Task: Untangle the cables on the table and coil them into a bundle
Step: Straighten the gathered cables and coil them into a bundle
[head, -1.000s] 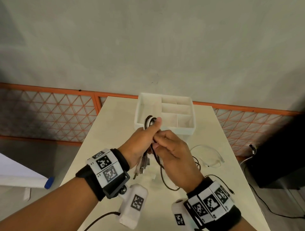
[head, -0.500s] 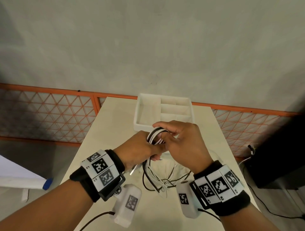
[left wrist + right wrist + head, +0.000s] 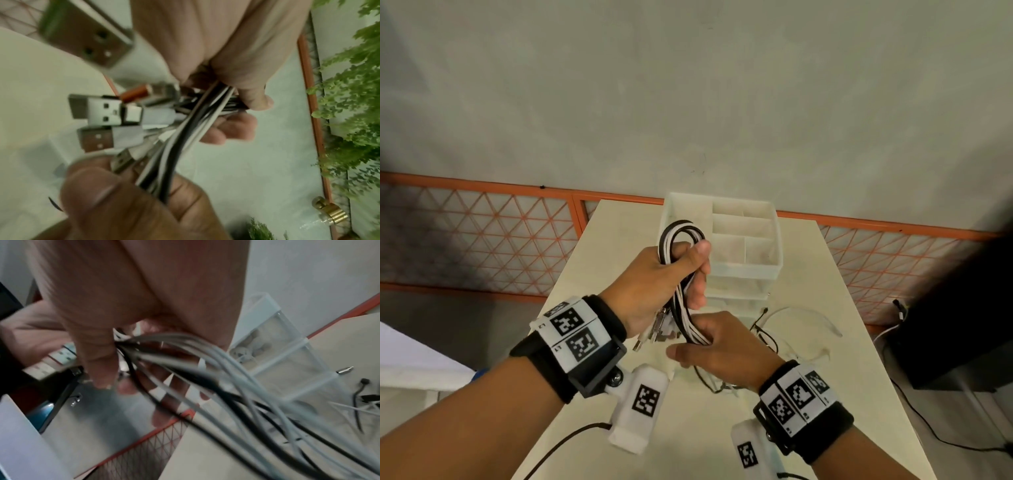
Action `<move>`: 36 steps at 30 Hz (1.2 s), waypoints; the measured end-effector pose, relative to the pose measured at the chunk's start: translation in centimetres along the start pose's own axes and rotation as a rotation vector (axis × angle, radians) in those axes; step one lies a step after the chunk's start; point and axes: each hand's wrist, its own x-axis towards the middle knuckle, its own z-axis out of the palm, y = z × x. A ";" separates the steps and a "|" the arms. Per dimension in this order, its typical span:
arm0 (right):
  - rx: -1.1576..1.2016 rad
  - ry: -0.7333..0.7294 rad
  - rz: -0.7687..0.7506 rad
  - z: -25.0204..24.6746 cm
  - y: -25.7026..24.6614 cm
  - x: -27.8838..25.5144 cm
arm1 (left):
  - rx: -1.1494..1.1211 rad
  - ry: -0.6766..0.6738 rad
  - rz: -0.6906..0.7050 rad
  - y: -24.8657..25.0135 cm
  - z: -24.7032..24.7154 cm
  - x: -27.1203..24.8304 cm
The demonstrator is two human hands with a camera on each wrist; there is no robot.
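- Nearest, the right hand [image 3: 717, 349] has dropped from the top of the loop, where it was half a second ago, to the lower run of the cables [image 3: 690, 322]. Its fingers and thumb are curled round the black and white strands just below the left hand. The right wrist view shows the strands fanning out past those fingers.
- Loose tails hang from that grip to the table [image 3: 592, 308], and a slack black and white length [image 3: 768, 337] lies on the surface to the right, not yet gathered.
- A cluster of USB plugs [image 3: 98, 113] sticks out between the 2 hands, at the left hand's heel.
- Just beyond, the left hand [image 3: 654, 284] is clenched round the bundle, thumb pressed across the strands. The closed loop [image 3: 681, 233] rises above its fist, taller and more upright than 1 second ago.
- Farthest, the white compartment box [image 3: 746, 270] stands at the far end of the table, behind the loop.
- Judgement: 1 turn of the coil looks formed and pinned, so the right hand is probably placed to draw the remaining slack up for the next turn. The tails on the table could snag.
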 end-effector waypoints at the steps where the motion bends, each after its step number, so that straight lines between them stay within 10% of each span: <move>1: -0.021 0.023 0.033 0.0 0.2 0.0 | -0.009 0.000 -0.004 0.0 -0.2 0.0; 7: -0.257 0.248 0.153 -2.1 2.4 0.5 | 0.123 -0.083 -0.165 -0.1 -1.6 -0.2; 15: -0.394 0.617 0.187 -4.9 2.3 0.9 | 0.932 -0.110 -0.173 -3.7 -0.3 -0.4; 24: 0.054 0.362 -0.035 -7.2 0.8 -1.4 | 0.386 0.365 -0.209 -4.7 -1.7 1.3; 36: 0.148 0.607 -0.335 -2.1 -1.0 -0.6 | 0.248 0.095 -0.178 -2.8 0.4 0.4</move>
